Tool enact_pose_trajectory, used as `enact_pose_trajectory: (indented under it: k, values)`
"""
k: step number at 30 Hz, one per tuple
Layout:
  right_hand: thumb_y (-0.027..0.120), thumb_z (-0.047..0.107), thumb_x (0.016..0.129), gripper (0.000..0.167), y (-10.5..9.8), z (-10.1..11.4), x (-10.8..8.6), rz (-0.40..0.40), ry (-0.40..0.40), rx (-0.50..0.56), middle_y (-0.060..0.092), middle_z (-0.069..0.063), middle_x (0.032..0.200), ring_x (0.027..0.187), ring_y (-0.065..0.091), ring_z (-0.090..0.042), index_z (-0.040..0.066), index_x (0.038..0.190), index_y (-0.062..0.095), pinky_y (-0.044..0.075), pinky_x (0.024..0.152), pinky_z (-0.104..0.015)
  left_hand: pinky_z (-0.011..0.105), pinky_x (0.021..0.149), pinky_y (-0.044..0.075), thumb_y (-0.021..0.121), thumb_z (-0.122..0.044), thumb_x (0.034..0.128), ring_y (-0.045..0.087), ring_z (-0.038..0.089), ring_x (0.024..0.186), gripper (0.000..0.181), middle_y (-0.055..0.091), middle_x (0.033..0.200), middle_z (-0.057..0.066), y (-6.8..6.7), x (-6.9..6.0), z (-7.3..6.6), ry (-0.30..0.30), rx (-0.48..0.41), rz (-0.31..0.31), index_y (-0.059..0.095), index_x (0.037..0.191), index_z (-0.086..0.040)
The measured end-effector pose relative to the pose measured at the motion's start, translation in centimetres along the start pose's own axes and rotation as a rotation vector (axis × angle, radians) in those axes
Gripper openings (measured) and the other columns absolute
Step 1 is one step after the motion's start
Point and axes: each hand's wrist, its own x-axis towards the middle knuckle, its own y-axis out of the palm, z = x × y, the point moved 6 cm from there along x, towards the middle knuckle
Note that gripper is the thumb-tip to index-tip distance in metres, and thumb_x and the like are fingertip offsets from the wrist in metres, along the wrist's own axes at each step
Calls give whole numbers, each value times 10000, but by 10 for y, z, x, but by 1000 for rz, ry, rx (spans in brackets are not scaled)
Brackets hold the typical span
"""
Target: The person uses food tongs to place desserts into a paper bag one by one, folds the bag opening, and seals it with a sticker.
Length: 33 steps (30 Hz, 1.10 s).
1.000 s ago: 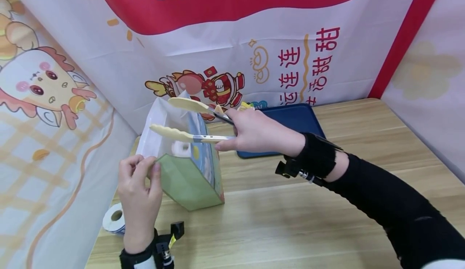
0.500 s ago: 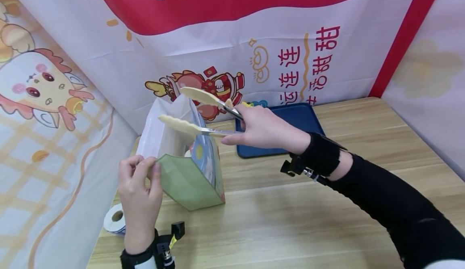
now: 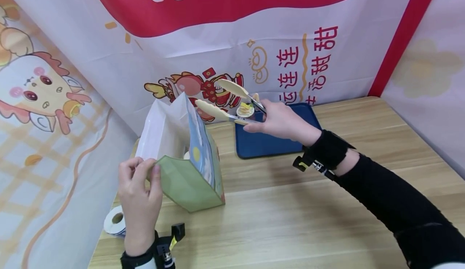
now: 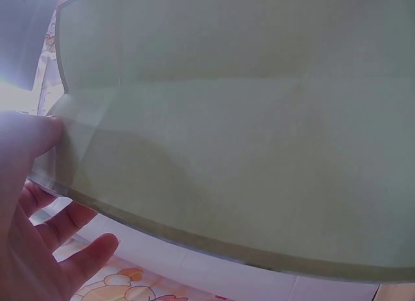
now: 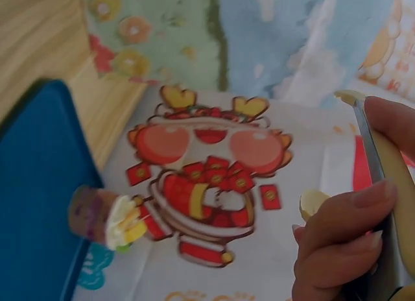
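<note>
My left hand (image 3: pixel 141 198) pinches the near top edge of a paper bag (image 3: pixel 189 186), which stands with its mouth open; its green side fills much of the left wrist view. A small whitish thing (image 3: pixel 187 155) shows inside, mostly hidden. In my right hand (image 3: pixel 285 121) I hold tongs (image 3: pixel 212 109) with cream tips and metal arms. The tips are spread apart, to the right of the bag's mouth, with nothing gripped. Close to the tongs, a small dessert cup (image 5: pixel 97 215) with white and yellow topping stands on a dark blue tray (image 3: pixel 270 141).
A white roll (image 3: pixel 115 220) lies left of my left wrist on the wooden table (image 3: pixel 276 220). Printed cloth (image 3: pixel 203 51) hangs behind the table and on both sides. The bag stands near the left cloth.
My right hand has moved the tongs right, away from above the bag's mouth and toward the tray. The dessert cup shows more clearly now. My left hand stays at the bag's edge.
</note>
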Motion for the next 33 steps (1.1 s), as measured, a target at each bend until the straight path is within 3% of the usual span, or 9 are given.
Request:
enact_pose_trajectory:
  k: [5, 11, 13, 21, 33]
  values:
    - [716, 584, 792, 805, 7, -30, 13, -17, 69, -8, 572, -85, 841, 736, 548, -220, 34, 1324, 465, 404, 589, -315, 265, 699, 286, 628, -2, 895, 368, 95, 869, 80, 478, 974, 239, 0, 0, 0, 0, -8, -1, 665, 960, 27]
    - [722, 590, 784, 872, 16, -57, 25, -11, 126, -29, 629, -185, 1199, 928, 584, -259, 13, 1371, 437, 500, 759, -395, 267, 703, 296, 630, 1, 891, 350, 30, 895, 81, 481, 977, 239, -2, 0, -2, -7, -11, -6, 665, 959, 28]
    - [721, 594, 782, 885, 21, -67, 29, -4, 143, -26, 616, -188, 1243, 936, 574, -263, 4, 1375, 433, 497, 770, -392, 271, 704, 303, 630, 1, 891, 356, 31, 894, 81, 481, 979, 244, -2, 1, -3, -5, -13, -6, 664, 959, 30]
    - [738, 596, 761, 862, 37, -97, 42, 9, 190, 1, 594, -132, 1017, 830, 539, -253, 1, 1320, 461, 427, 650, -328, 268, 711, 318, 633, 12, 887, 365, 7, 909, 76, 486, 983, 248, -2, 1, -4, -3, -20, -9, 666, 953, 33]
    - [744, 591, 765, 848, 57, -123, 56, 11, 265, 20, 586, -103, 901, 767, 566, -241, -4, 1303, 471, 401, 607, -325, 237, 712, 324, 635, 10, 884, 364, -24, 923, 83, 493, 988, 247, -3, 1, -3, -3, -15, -13, 668, 958, 28]
